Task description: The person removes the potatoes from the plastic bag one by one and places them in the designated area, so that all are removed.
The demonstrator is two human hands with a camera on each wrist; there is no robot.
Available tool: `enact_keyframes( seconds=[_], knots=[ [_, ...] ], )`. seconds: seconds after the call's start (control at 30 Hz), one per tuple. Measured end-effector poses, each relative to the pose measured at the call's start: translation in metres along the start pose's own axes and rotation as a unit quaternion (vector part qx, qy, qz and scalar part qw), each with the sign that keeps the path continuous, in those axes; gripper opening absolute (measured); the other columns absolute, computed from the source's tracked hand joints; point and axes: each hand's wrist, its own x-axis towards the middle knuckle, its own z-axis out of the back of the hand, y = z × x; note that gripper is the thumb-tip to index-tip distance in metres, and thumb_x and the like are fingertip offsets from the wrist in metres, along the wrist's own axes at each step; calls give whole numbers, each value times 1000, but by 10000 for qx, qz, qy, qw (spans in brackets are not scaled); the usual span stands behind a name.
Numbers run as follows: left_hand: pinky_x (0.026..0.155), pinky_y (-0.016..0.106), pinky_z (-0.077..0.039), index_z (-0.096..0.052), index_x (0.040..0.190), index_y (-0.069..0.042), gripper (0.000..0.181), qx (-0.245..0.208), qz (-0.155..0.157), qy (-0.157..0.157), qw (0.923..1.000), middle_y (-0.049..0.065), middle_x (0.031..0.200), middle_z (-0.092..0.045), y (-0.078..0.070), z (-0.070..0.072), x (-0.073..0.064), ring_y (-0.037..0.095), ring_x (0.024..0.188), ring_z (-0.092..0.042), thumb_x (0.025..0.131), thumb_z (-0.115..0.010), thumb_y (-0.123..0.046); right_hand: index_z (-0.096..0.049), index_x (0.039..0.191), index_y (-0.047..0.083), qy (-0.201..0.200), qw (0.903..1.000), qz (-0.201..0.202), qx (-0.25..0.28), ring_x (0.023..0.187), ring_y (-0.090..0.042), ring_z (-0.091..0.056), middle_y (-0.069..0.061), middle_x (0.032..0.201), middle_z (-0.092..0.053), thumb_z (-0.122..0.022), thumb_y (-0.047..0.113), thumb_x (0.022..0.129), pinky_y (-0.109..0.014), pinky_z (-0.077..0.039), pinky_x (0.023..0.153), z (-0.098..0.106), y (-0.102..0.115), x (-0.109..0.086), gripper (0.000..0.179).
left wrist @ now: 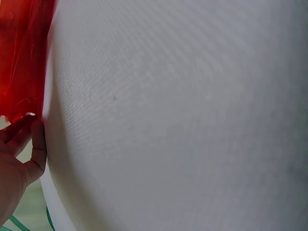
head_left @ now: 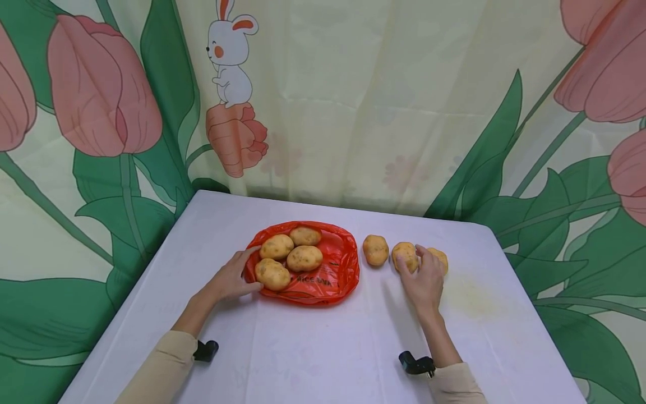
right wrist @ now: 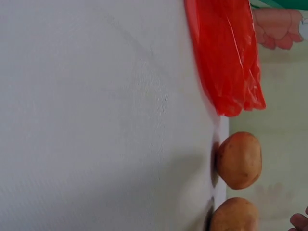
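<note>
A red plastic bag (head_left: 330, 280) lies on the table with its mouth spread open and several potatoes (head_left: 304, 258) inside. My left hand (head_left: 236, 275) rests at the bag's left side, thumb and fingers curved round its edge. The left wrist view shows that hand (left wrist: 21, 159) at the red edge. To the bag's right, three potatoes stand in a row: one near the bag (head_left: 375, 250), a middle potato (head_left: 404, 255) and a partly hidden right potato (head_left: 440, 259). Over the last two hovers my right hand (head_left: 424, 280), thumb and fingers apart, holding nothing.
A white cloth covers the table (head_left: 323, 353). Behind it hangs a curtain (head_left: 378, 112) printed with tulips and a rabbit. Small black devices (head_left: 206, 350) sit at both wrists. A pale yellowish stain (head_left: 474, 297) marks the cloth at the right.
</note>
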Motion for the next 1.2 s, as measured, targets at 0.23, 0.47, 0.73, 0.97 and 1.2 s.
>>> enact_keyframes(
  seconds=[0.23, 0.47, 0.73, 0.97, 1.2],
  knots=[
    [105, 71, -41, -25, 160, -21, 97, -7, 18, 13, 10000, 24, 150, -38, 0, 0, 0, 48, 136, -44, 81, -76, -45, -62, 126, -6, 215, 9996, 19, 170, 113, -42, -54, -24, 118, -66, -81, 25, 87, -53, -42, 97, -12, 14, -9, 54],
    [106, 71, -39, -24, 160, -22, 98, -48, 15, 10, 10000, 23, 152, -37, 2, -2, 1, 48, 138, -42, 81, -76, -45, -62, 125, -6, 313, 9986, 287, 301, 114, -40, -55, -23, 117, -66, -82, 24, 87, -56, -39, 109, -24, 27, -18, 52],
    [106, 72, -40, -24, 160, -22, 99, -11, 21, -1, 10000, 24, 152, -38, 3, -3, 2, 49, 138, -42, 80, -76, -46, -61, 131, -1, 825, 9958, -88, 392, 114, -36, -56, -20, 123, -65, -79, 29, 89, -52, -49, 98, -35, 42, -29, 55],
    [105, 71, -41, -24, 161, -22, 100, 15, 29, -26, 10000, 24, 152, -38, 2, -3, 2, 49, 138, -42, 79, -77, -46, -61, 130, 0, 977, 9932, 37, 626, 115, -35, -59, -18, 125, -66, -81, 27, 88, -52, -52, 97, -46, 54, -39, 54],
    [105, 72, -40, -24, 161, -22, 100, -7, 64, -28, 10000, 23, 153, -36, 1, -3, 0, 49, 138, -41, 79, -76, -46, -62, 130, 0, 1190, 9892, 187, 838, 112, -34, -59, -17, 122, -66, -82, 29, 87, -49, -52, 95, -56, 71, -54, 55]
  ],
)
